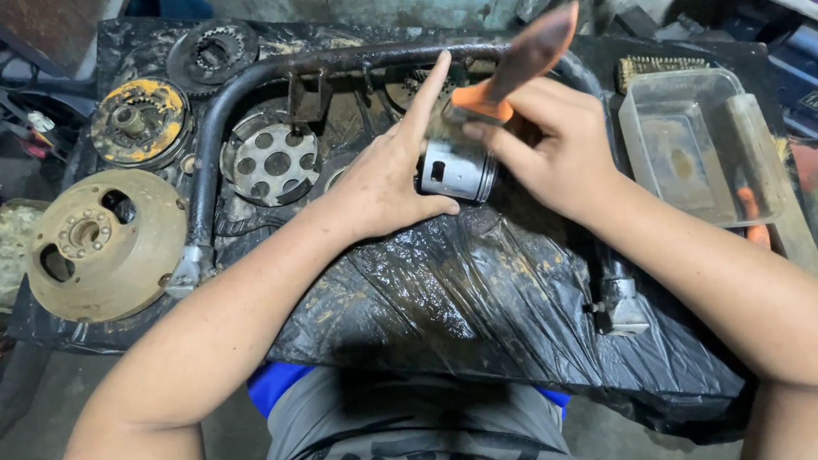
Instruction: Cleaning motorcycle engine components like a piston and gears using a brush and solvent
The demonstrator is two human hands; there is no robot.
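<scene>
My left hand [386, 173] grips a silver metal piston [455, 165] from the left side, its index finger stretched up along the piston's top. My right hand [545, 144] holds a tool with an orange handle [524, 60] that sticks up and to the right, blurred by motion; its working end meets the piston's crown. Both hands hover above a greasy black plastic sheet [454, 295] spread over the work surface in front of me.
A bent black metal tube [221, 108] arcs across the bench. Rusty round engine parts lie at the left: a tan flywheel [105, 245], a yellowish clutch part [138, 120], a perforated disc [270, 158]. A clear plastic tray [700, 147] and a wire brush [661, 65] are at the right.
</scene>
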